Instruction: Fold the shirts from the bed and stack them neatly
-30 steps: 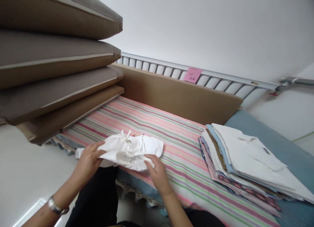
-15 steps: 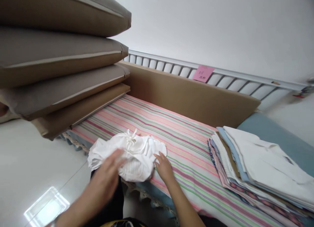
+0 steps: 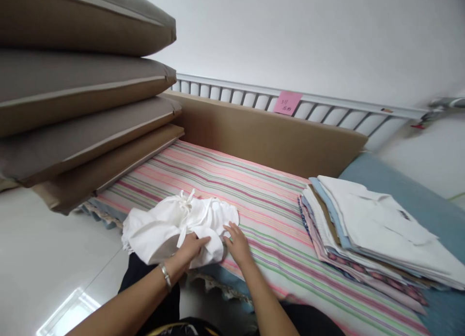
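Note:
A white garment (image 3: pixel 156 224) with a tied drawstring bow lies bunched at the near edge of a striped cloth (image 3: pixel 236 181). Part of it hangs over that edge. My left hand (image 3: pixel 189 251) is closed on the near side of the garment, thumb and fingers pinching its fabric. On the garment's right end rests my right hand (image 3: pixel 238 244), fingers apart and touching the white fabric. To the right lies a stack of folded clothes (image 3: pixel 378 220), a white shirt on top, with blue, brown, pink and patterned pieces below.
Thick brown cushions (image 3: pixel 90 103) are piled high at the left, jutting past the near edge. A long brown panel (image 3: pixel 254 132) stands along the back before a white radiator (image 3: pixel 225 94) bearing a pink note (image 3: pixel 287 102). Blue fabric (image 3: pixel 399 186) covers the surface at the right.
My left hand has come down onto the near side of the white garment and grasped its fabric, lifting a fold. My right hand stays at the garment's right end. The view has shifted slightly rightward.

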A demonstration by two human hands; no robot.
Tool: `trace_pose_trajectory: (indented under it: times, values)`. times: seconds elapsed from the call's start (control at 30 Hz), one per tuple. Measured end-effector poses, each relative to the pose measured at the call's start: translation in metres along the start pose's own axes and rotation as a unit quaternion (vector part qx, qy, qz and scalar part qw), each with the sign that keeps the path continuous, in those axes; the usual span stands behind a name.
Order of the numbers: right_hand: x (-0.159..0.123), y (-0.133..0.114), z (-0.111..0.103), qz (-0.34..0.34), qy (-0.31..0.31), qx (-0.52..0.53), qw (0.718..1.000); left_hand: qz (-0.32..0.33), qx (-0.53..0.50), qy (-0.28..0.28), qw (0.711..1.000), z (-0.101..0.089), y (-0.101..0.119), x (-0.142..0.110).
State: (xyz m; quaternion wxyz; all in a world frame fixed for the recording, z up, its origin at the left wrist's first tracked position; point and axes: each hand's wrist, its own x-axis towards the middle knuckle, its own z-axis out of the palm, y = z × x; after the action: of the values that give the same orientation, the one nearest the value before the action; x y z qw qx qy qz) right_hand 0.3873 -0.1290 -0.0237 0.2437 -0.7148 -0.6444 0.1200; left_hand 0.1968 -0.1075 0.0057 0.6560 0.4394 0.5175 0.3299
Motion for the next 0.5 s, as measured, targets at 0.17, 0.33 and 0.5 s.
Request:
trace_pose_trajectory:
  times: [0.17,0.33,0.5]
  values:
    - [-0.003,-0.015,-0.006,-0.003,0.026,0.044,0.999,-0.02,-0.183,-0.019,0.983,-0.019,0.04,-0.013]
    - [-0.014,-0.047,-0.018,-0.049,0.081,0.129,0.987,-0.041,-0.248,-0.113,0.961,-0.035,0.071,-0.023]
    - [-0.015,-0.07,-0.028,-0.059,0.089,0.233,0.967,0.045,-0.231,-0.224,0.946,-0.042,0.076,-0.033]
